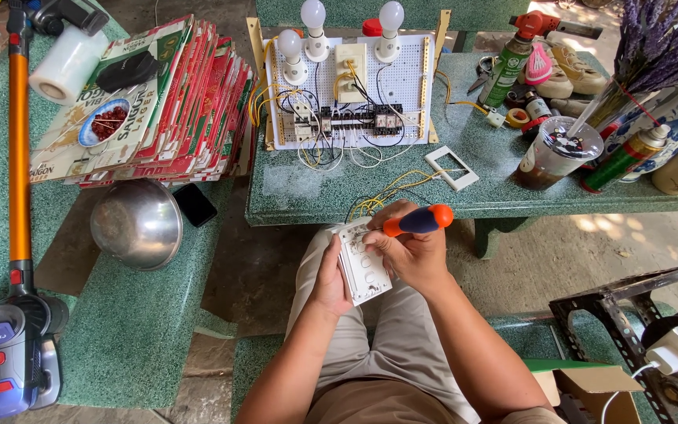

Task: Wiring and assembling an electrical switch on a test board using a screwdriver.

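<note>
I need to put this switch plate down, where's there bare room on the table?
Bare table shows in front of the wiring board, left of the white frame. The strip between frame and plastic cup is also free. The right end is crowded with cans and tape.

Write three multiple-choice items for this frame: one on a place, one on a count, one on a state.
1. Where does the white switch module sit?
A. in the left hand above the lap
B. flat on the green table
C. inside the cardboard box

2. How many bulbs stand on the wiring board?
A. one
B. three
C. five

3. How does the right hand stand?
A. open and empty
B. closed on the orange-and-blue screwdriver
C. resting on the steel bowl

Answers:
1 A, the left hand grips its edge below the table rim.
2 B, three white bulbs rise along the board's top.
3 B, its fingers wrap the handle, the tip toward the module.
</note>
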